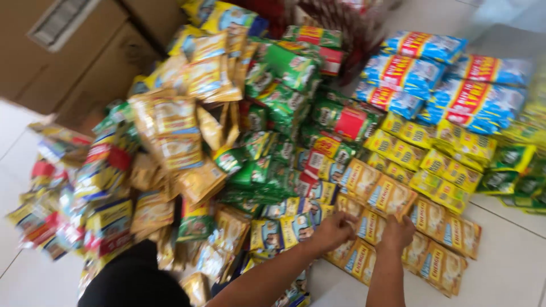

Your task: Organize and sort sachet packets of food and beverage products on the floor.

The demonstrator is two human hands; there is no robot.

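Orange sachet strips (pixel 392 199), centre right: glossy plastic film, crinkled, catching light; both bare hands, left hand (pixel 335 229) and right hand (pixel 398 232), rest on them. Blue packets (pixel 449 91), upper right, and green sachets (pixel 284 108), centre: same shiny film. Cardboard boxes (pixel 68 51), upper left: matt brown; tiled floor (pixel 512 261), lower right: smooth, pale.

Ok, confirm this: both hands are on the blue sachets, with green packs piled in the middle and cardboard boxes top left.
Not quite. The head view shows the left hand and right hand on the orange sachets, not the blue sachets, which lie untouched at the top right. The green packs are piled in the middle and the cardboard boxes are top left, as stated.
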